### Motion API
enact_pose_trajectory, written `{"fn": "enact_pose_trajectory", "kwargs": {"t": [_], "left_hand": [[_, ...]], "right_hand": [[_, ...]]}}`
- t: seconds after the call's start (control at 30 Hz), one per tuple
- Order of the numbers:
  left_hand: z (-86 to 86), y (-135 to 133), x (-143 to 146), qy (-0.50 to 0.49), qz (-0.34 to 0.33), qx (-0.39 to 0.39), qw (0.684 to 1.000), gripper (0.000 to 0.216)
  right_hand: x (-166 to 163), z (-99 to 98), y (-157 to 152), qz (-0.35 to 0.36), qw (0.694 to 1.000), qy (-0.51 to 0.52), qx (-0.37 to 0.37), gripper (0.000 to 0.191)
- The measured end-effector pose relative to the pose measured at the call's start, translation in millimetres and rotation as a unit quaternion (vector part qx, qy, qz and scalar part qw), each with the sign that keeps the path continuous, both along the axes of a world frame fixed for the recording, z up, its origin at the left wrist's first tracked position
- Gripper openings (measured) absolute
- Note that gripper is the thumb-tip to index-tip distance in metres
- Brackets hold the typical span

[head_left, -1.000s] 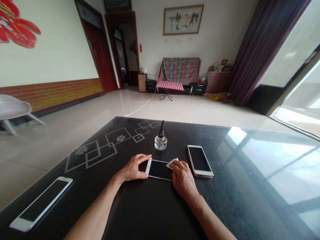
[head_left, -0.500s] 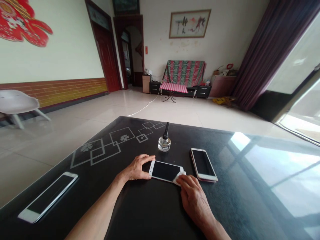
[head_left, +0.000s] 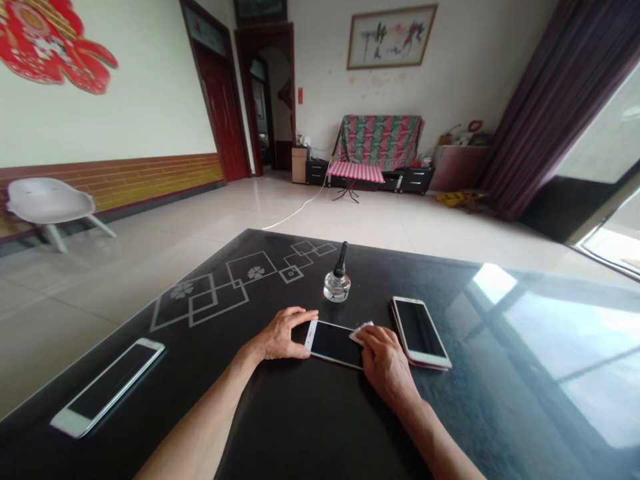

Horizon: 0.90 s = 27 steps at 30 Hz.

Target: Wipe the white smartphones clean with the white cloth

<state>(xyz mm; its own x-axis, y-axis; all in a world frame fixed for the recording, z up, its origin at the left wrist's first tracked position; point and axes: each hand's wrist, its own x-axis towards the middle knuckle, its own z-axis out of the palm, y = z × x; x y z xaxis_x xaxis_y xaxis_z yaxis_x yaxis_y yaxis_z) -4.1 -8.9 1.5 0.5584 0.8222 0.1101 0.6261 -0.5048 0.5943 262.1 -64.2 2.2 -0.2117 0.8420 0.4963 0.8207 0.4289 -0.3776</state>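
A white-framed phone (head_left: pixel 331 342) lies face up on the black glass table (head_left: pixel 310 427) in front of me. My left hand (head_left: pixel 280 333) pinches its left end between thumb and fingers, holding it still. My right hand (head_left: pixel 385 360) presses a small white cloth (head_left: pixel 361 331) onto the right part of the screen, fingers closed over the cloth.
A second phone (head_left: pixel 420 331) lies just right of my right hand. A third phone (head_left: pixel 107 386) lies near the table's left edge. A small glass bottle with a black cap (head_left: pixel 337 283) stands behind the phone. A white chair (head_left: pixel 50 203) stands on the floor at left.
My right hand with the cloth slid from the screen's upper right to its lower right corner, then back up. My left hand kept its hold. The camera panned slightly left.
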Motion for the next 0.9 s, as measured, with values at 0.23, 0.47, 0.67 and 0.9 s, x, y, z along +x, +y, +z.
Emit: {"fn": "enact_pose_trajectory", "kwargs": {"t": [0.23, 0.47, 0.67, 0.9], "left_hand": [[-0.2, -1, 0, -0.002, 0.009, -0.001, 1.000, 0.082], [-0.6, 0, 0, 0.006, 0.003, 0.001, 1.000, 0.082], [0.3, 0, 0, 0.004, 0.006, 0.001, 1.000, 0.082], [0.9, -1, 1, -0.006, 0.003, 0.001, 1.000, 0.081]], "right_hand": [[0, -2.9, -3, 0.002, 1.000, 0.003, 0.008, 0.035], [5, -2.4, -34, 0.013, 1.000, 0.007, -0.017, 0.038], [9, 1.3, -59, 0.031, 0.998, 0.003, -0.051, 0.041], [11, -1.0, -36, 0.025, 0.999, -0.003, -0.039, 0.034]]}}
